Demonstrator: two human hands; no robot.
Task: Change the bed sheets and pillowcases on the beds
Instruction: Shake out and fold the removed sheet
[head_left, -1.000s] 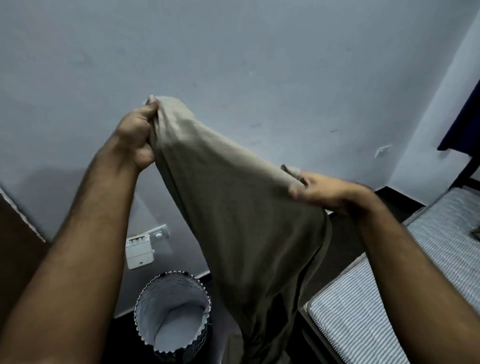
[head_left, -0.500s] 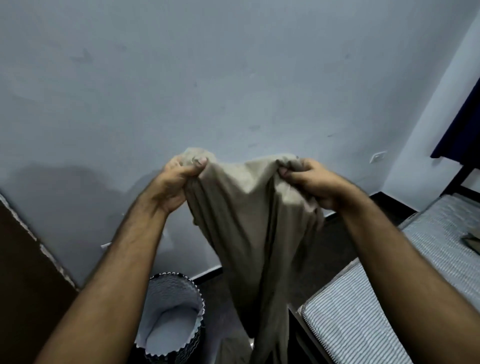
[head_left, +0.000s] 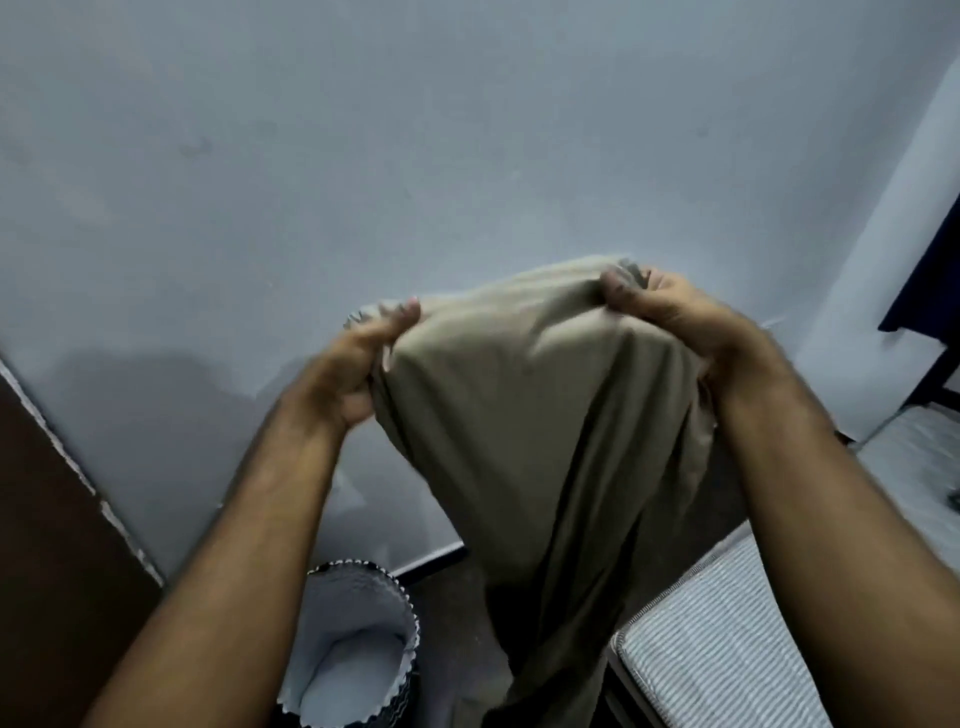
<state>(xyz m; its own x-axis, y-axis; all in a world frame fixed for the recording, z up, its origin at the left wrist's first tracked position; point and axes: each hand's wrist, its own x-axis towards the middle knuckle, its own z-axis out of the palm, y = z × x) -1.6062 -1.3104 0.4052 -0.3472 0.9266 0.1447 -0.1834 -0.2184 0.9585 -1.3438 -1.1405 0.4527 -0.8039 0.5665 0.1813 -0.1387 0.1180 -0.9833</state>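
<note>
Two hands, left hand (head_left: 358, 364) & right hand (head_left: 670, 312), fingers clamped on soft khaki pillowcase (head_left: 545, 441), draping limp, arms raised fwd.

A plain beige sheet (head_left: 545, 426) hangs in the air before a pale wall, bunched at its top edge and gathered at two upper corners. It drapes down in long soft folds, its lower end trailing beside the striped mattress (head_left: 727, 660) of the bed.

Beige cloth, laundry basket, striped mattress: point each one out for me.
beige cloth (head_left: 540, 415), head view, on its draped middle.
laundry basket (head_left: 358, 603), head view, on its inner wall.
striped mattress (head_left: 727, 644), head view, on its top.
</note>
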